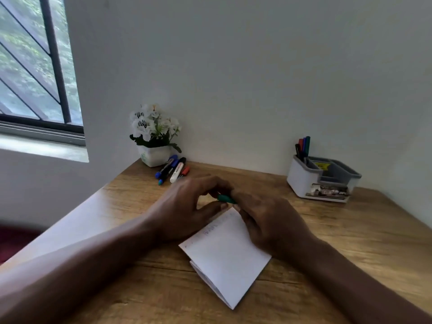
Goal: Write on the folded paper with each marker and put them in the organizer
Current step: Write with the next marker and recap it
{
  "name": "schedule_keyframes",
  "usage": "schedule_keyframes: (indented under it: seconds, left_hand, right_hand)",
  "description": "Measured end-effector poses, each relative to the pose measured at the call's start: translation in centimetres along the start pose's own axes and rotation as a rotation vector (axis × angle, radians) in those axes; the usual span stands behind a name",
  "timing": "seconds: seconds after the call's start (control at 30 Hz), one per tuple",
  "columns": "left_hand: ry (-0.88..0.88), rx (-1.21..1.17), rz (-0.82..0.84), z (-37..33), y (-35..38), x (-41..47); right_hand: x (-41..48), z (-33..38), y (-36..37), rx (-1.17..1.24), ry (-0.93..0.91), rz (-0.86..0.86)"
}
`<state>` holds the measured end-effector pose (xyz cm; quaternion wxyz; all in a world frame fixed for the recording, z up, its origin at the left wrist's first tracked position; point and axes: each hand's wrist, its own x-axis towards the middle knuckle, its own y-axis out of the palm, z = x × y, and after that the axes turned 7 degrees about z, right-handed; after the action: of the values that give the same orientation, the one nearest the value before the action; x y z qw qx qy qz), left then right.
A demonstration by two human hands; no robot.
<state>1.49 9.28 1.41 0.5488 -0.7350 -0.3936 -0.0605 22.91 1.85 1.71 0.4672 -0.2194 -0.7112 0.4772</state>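
Note:
A folded white paper lies on the wooden desk in front of me, with faint writing along its far edge. Just beyond that edge, my left hand and my right hand meet around a green marker; only a short green piece shows between the fingers. Both hands grip it. Several loose markers lie in a bunch at the far left of the desk. The white and grey organizer stands at the far right with several markers upright in its left compartment.
A white pot of white flowers stands in the desk's far left corner against the wall, right behind the loose markers. A barred window is at the upper left. The desk's left edge runs diagonally under my left forearm.

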Motion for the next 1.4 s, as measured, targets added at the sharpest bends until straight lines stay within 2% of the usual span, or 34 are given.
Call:
schedule_keyframes:
  seconds: [0.37,0.53,0.67,0.8,0.87,0.97,1.1,1.4]
  left_hand:
    - [0.055,-0.009,-0.089,0.1,0.1,-0.1]
    - [0.060,-0.010,-0.080,-0.1,-0.2,-0.2]
    - [0.087,0.005,-0.101,-0.2,0.0,0.0]
    - [-0.017,-0.017,-0.202,0.9,-0.1,0.1]
    - [-0.119,0.003,-0.241,1.9,-0.3,0.2]
    - [-0.249,0.076,-0.189,2.6,-0.1,0.1]
    - [-0.310,0.109,-0.063,2.7,0.3,0.1]
    - [-0.390,0.150,0.080,2.4,0.3,0.3]
  right_hand:
    - [-0.1,0.8,0.4,0.066,0.053,-0.142]
    - [-0.1,0.8,0.6,0.147,0.138,-0.142]
    - [-0.1,0.4,0.7,0.182,0.240,-0.071]
    - [-0.3,0.2,1.0,0.097,0.335,-0.044]
    - [-0.6,-0.1,1.2,0.032,0.422,0.040]
    - [-0.9,-0.5,1.3,0.060,0.499,0.190]
    - [-0.9,-0.3,0.6,0.056,0.502,0.239]
    - [-0.9,0.8,-0.6,0.080,0.500,0.295]
